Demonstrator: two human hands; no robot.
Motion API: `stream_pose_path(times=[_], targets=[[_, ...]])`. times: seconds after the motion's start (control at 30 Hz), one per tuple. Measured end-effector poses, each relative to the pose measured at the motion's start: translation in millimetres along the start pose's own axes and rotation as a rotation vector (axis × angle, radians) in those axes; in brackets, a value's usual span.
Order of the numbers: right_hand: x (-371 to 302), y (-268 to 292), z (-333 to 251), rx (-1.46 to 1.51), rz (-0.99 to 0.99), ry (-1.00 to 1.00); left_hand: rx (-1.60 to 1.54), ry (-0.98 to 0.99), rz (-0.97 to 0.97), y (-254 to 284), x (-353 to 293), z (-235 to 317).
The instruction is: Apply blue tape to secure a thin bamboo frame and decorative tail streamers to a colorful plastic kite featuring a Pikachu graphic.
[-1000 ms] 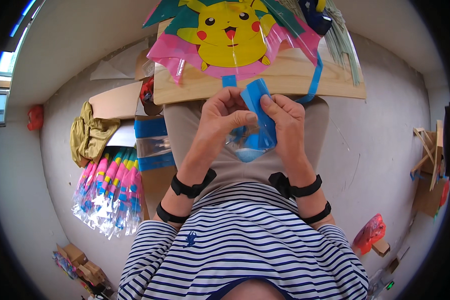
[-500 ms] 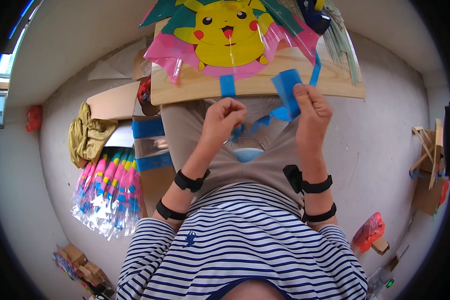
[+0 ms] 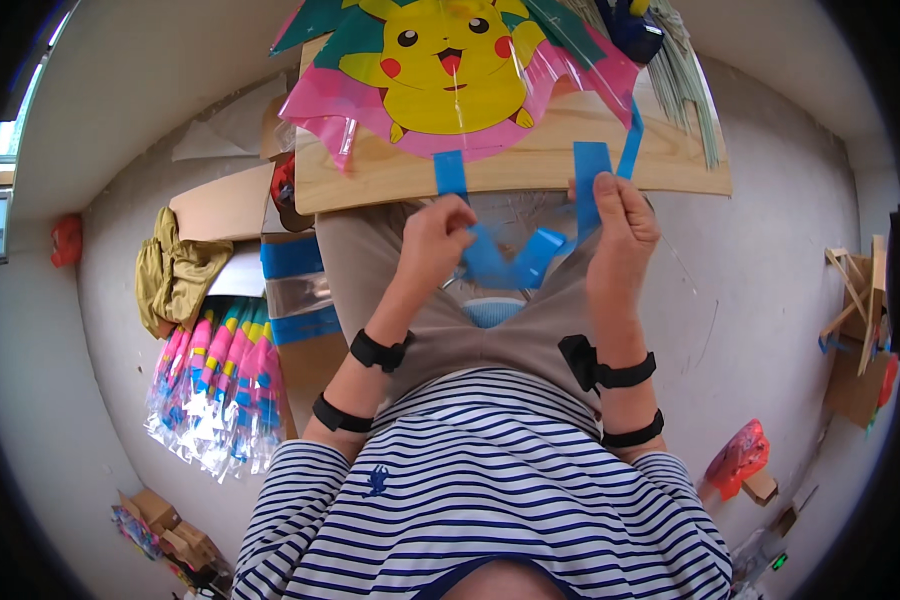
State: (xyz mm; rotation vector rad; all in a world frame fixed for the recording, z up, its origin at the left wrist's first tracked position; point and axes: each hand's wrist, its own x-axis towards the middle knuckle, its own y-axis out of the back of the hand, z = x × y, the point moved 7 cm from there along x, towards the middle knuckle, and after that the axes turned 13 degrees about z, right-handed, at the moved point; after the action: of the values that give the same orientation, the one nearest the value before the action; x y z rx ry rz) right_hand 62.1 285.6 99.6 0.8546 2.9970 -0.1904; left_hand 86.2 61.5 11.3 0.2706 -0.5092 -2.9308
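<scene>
A kite-like sheet of thin plastic [image 3: 455, 85], pink and green with a yellow cartoon character, lies on the wooden tabletop [image 3: 370, 180]. One blue plastic strip [image 3: 450, 174] hangs from its lower middle over the table edge toward my left hand [image 3: 434, 245]. The fingers of that hand are curled closed on blue strip. My right hand [image 3: 620, 225] pinches a flat, upright length of blue strip [image 3: 591, 180] between thumb and fingers. A blurred, twisted loop of strip [image 3: 536, 258] sags between my hands above my lap. Another blue strip [image 3: 631, 145] trails from the sheet's right side.
Thin pale rods [image 3: 680, 90] and a dark blue object [image 3: 635, 35] lie at the table's far right. Left of my legs stand a taped cardboard box [image 3: 305, 360], an olive cloth [image 3: 175, 265] and bundled colourful plastic pieces [image 3: 215, 380]. A red bag [image 3: 740, 458] sits on the floor at right.
The strip in my right hand has turned from slanted to upright. The loop between my hands has swung and spread out. My left hand has shifted slightly left.
</scene>
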Motion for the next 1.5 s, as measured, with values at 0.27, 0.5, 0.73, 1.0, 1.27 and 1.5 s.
stream_pose_path(times=[0.27,0.5,0.73,1.0,1.27,1.5], targets=[[-31,-29,38,-0.136,-0.287,-0.165,-0.583,0.181,-0.111,-13,6,41],[-31,-25,90,-0.182,-0.352,-0.293,-0.367,0.183,0.137,0,45,14],[-18,-34,138,-0.083,-0.202,-0.479,0.406,-0.686,0.391,-15,14,76],[-15,-34,149,-0.038,-0.161,-0.567,0.543,-0.727,0.398,-30,9,68],[-16,-35,153,-0.002,-0.161,-0.612,0.531,-0.698,0.308,-31,9,69],[-17,-34,155,-0.08,-0.149,-0.601,0.579,-0.627,0.209,-48,27,47]])
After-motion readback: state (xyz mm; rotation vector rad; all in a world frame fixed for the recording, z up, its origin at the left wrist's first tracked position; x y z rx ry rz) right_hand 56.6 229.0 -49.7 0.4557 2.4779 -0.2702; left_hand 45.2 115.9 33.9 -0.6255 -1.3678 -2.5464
